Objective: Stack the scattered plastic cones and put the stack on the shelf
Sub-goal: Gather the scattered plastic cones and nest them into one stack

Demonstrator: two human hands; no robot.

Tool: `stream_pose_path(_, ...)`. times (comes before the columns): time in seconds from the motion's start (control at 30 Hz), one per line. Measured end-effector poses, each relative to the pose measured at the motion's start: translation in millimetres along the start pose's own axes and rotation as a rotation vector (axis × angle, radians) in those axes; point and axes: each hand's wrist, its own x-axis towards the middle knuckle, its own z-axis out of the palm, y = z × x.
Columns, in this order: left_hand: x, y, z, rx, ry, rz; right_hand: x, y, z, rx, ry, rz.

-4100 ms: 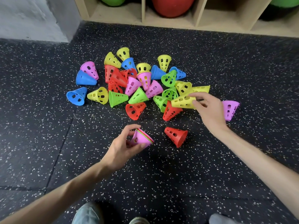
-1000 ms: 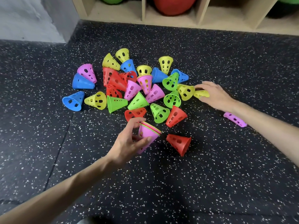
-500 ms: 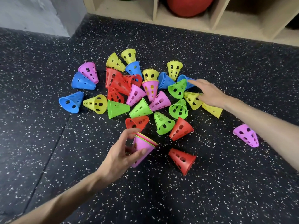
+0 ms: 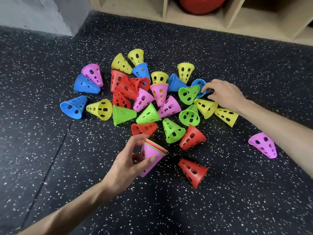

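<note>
left hand (image 4: 130, 160) wrapped round small pink stack (image 4: 152, 155), mouth tipped up for next one; right hand (image 4: 223, 94) pinching blue cone (image 4: 200, 87) at pile's far edge, guessing that's next

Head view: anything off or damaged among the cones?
No damage visible. Most cones lie tipped on the floor as expected. One pink cone and a red cone lie apart from the pile. The left hand holds the nested stack tilted.
</note>
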Motion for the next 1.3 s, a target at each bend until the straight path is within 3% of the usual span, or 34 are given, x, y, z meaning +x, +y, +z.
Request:
stream_pose_path(0.27,-7.0,7.5,3.0,-0.007,0.02,0.016,-27.1,-2.0,-17.3,0.108,0.285,0.071)
stream_pose_path(0.5,-38.8,32.6,10.5,-0.072,0.034,0.026,-93.8,-58.4,-37.1,0.573,0.462,0.141)
stream_pose_path(0.7,-83.0,66.2,13.9,0.007,0.052,0.139,-191.3,-145.9,-60.1,0.866,0.391,0.064)
stream_pose_path(0.93,-152.2,126.9,14.9,0.07,0.007,0.275,-303.3,-201.8,-95.9,1.153,0.145,0.008)
stream_pose_path(1.1,-177.3,165.2,8.0,0.155,-0.08,0.361,-345.1,-207.5,-109.8,1.217,0.105,-0.08)
stream_pose_path(1.3,-210.9,177.4,7.3,0.169,-0.06,0.428,-373.3,-219.7,-113.7,1.197,0.007,-0.133)
